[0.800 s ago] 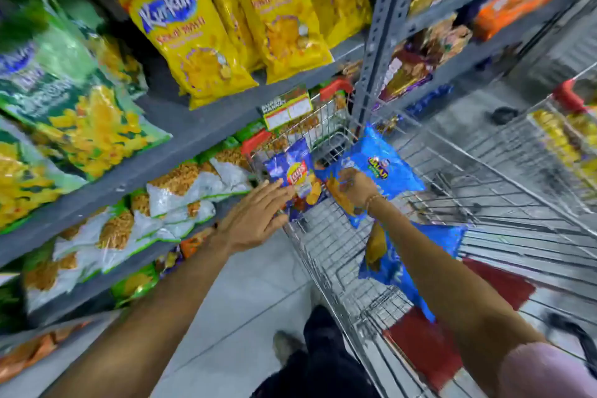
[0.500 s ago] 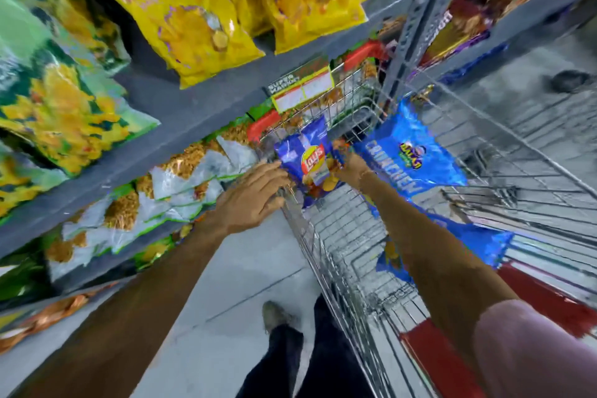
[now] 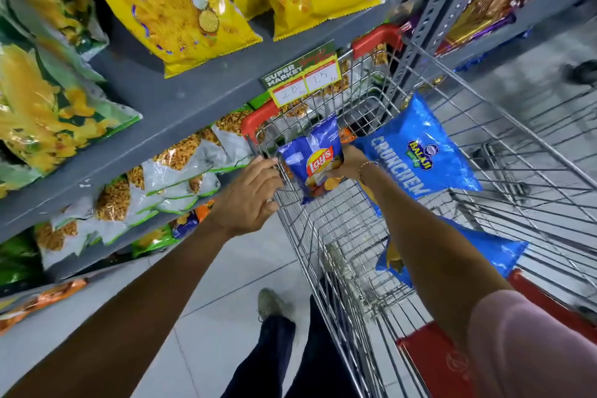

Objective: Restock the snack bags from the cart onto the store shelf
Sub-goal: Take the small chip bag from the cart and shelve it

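Note:
A small blue Lay's bag stands upright just inside the near-left corner of the wire cart. My right hand grips its right edge. A large blue Crunchem bag lies tilted behind my right wrist; whether that hand also holds it is unclear. Another blue bag lies lower in the cart under my forearm. My left hand curls its fingers over the cart's left rim, beside the Lay's bag. The grey store shelf runs along the left.
Yellow snack bags hang over the upper shelf edge, green-and-yellow bags sit at left, and white bags with green trim fill the shelf below. A price tag hangs above the cart's red corner. My feet stand on grey floor.
The view has closed in on the cart. My left hand went from flat and open to curled on the cart rim. My right hand keeps the Lay's bag, now more upright.

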A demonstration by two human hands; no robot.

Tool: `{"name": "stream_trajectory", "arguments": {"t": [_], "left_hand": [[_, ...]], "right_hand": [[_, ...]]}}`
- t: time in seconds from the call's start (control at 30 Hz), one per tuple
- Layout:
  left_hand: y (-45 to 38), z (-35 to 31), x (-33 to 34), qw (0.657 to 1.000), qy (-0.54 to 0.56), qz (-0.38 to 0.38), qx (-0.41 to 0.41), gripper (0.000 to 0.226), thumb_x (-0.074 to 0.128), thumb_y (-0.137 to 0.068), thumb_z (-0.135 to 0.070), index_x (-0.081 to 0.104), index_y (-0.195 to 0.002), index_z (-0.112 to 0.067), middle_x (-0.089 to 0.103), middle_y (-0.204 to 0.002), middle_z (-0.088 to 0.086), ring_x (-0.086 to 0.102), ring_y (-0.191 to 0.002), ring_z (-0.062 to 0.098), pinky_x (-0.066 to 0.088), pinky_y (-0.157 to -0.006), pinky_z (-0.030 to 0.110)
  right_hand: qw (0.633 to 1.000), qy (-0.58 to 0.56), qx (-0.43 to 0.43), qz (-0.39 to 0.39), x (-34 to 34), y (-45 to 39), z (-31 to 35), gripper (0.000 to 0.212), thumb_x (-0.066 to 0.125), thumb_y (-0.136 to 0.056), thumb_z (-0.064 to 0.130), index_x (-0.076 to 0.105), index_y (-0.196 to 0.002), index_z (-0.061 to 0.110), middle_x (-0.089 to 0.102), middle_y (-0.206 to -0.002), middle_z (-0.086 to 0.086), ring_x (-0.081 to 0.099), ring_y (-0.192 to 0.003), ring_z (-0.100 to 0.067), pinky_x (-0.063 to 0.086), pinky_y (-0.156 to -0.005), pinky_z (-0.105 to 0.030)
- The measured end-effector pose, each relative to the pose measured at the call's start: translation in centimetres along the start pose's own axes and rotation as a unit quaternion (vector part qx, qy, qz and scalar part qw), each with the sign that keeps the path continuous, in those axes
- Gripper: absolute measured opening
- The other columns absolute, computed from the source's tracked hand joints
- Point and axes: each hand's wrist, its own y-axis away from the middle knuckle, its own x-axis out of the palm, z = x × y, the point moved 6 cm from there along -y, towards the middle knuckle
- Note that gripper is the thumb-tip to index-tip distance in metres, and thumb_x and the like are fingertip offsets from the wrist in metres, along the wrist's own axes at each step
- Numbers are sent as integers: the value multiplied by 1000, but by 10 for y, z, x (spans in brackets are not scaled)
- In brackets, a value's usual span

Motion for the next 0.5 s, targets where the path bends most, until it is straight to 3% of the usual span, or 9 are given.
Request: {"name": "stream_trajectory", "arguments": {"t": [0.17,0.3,0.43,0.5], "left_hand": [[0,-4,-3,1000,-1,-3,-10,75,7,-97,-47,63,-101,3,66,-105,22,41,-124,30,24,-114,44],[2,-5,-6,1000,-7,15,-10,69,11,-98,-45,61,-102,2,65,-105,21,42,-123,31,20,-117,41],[1,-7,-14,999,-23,48,0,61,15,-98,-45,58,-101,-1,63,-105,18,45,-122,32,24,-116,41],[0,-10,-19,996,-36,75,7,61,14,-99,-46,57,-100,-3,63,-104,18,51,-118,33,28,-113,40]], "right_hand": [[997,4,-72,-17,9,-12,-12,68,83,-67,25,51,-124,8,64,-122,-13,61,-110,-31,51,-89,-39],[993,-12,-91,-69,3,1,-24,63,82,-65,36,54,-117,15,67,-108,-6,63,-94,-24,48,-73,-31],[986,-50,-88,-129,-7,33,-40,56,81,-66,42,57,-110,16,67,-97,-2,63,-89,-23,55,-78,-38],[977,-121,-96,-148,-13,54,-47,49,83,-66,37,60,-103,16,70,-93,-3,65,-86,-24,57,-78,-33]]}}
